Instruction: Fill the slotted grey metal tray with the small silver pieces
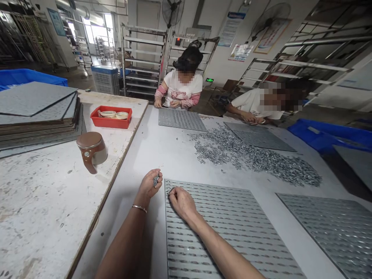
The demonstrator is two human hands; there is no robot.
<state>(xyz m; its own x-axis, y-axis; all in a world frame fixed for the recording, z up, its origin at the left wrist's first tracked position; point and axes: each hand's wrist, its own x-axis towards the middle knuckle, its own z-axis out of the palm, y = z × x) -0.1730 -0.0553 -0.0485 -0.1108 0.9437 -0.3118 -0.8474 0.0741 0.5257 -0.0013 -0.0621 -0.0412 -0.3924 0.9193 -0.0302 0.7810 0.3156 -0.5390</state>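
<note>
My left hand [150, 184] is curled round a bunch of small silvery oval pieces [156, 180], held just off the left corner of a grey board. That flat board [250, 221] carries many rows of small elongated marks or pieces. Over its far left corner, my right hand [183, 202] has its fingers pinched together close to the surface. Whatever lies between those fingertips is hidden. Beyond the board, a wide heap of the same silvery pieces [261, 159] spreads over the white table [139, 155].
Two people sit across the table, each behind a patterned board [181, 119]. Another board [331, 228] lies at right. On the left bench are a brown-lidded mug [100, 153], a red tray [112, 122] with rolls of tape, and stacked boards [37, 100]. Blue bins [334, 135] stand at right.
</note>
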